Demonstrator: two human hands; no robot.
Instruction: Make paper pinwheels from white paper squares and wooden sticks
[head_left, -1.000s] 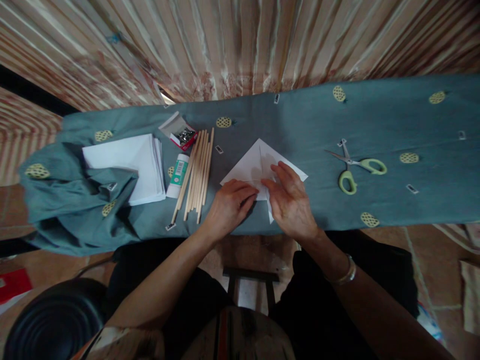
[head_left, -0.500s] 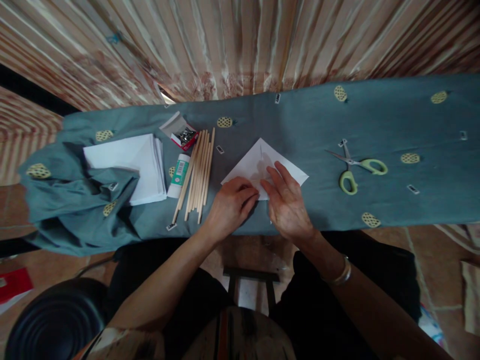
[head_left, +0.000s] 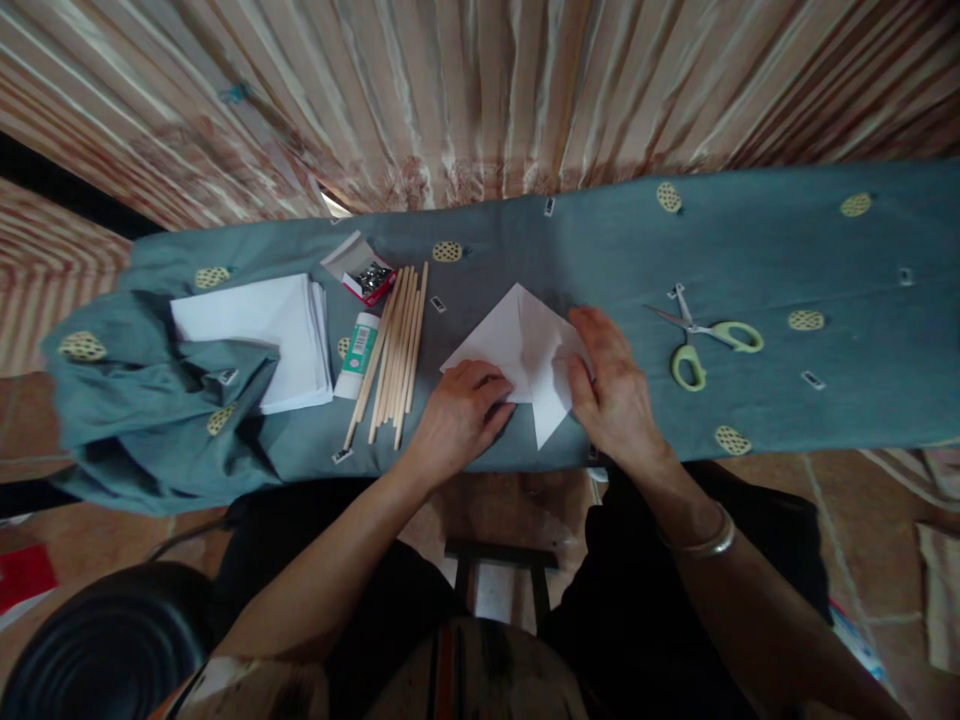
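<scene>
A folded sheet of white paper (head_left: 499, 340) lies on the cloth in front of me, one corner pointing away and a loose flap hanging toward me. My left hand (head_left: 466, 405) is closed at its lower left edge, thumb and curled fingers on the paper. On the other side, my right hand (head_left: 616, 385) holds the right flap between thumb and fingers, and that flap is tilted up off the cloth. The right fingertips are partly hidden behind the hand and paper. A bracelet (head_left: 716, 535) circles my right wrist.
Left of the paper lie several wooden sticks (head_left: 397, 345), a glue stick (head_left: 357, 355), an open box of metal fasteners (head_left: 369, 275) and a stack of white paper (head_left: 277, 325). Green-handled scissors (head_left: 705, 330) lie open to the right. The cloth (head_left: 750, 250) is bunched at left.
My right hand has moved right from the paper's middle to its right edge and lifted the flap. A pointed flap now shows toward me. My left hand has stayed in place.
</scene>
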